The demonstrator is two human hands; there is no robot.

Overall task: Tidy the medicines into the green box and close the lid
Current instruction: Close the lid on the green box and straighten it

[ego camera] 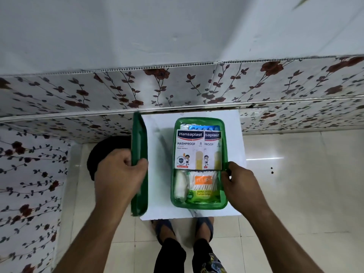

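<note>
A: Where does the green box [199, 204] sit, and what does it hold?

B: It lies open on the right half of the white bench [157, 125]; its far compartment carries two Hansaplast packs [190, 148] overlapping side by side, with a blue blister strip [203, 127] showing behind them; the near compartment holds a cotton swab pack [203, 186] and, to its left, a white roll [180, 187]; nothing rises clear above the rim.

A: And the lid [140, 194]?

B: Detached and tilted up on its long edge at the bench's left border, well apart from the box; a bare strip of bench lies between the two; the lid's near end reaches close to the bench's front edge, its far end almost meets the floral wall [177, 85].

A: State of each grip?

B: Your left hand [118, 170] is closed on the lid's middle, thumb on the inner face, fingers wrapped behind; your right hand [239, 182] pinches the box's right rim at the divider, thumb and fingertips closed on the green edge.

A: Room to move?

B: The box's far end stands short of the wall; its near end sits just inside the front edge; the bench extends little beyond the box on the right; a dark round object [104, 152] lies on the floor left of the lid.
</note>
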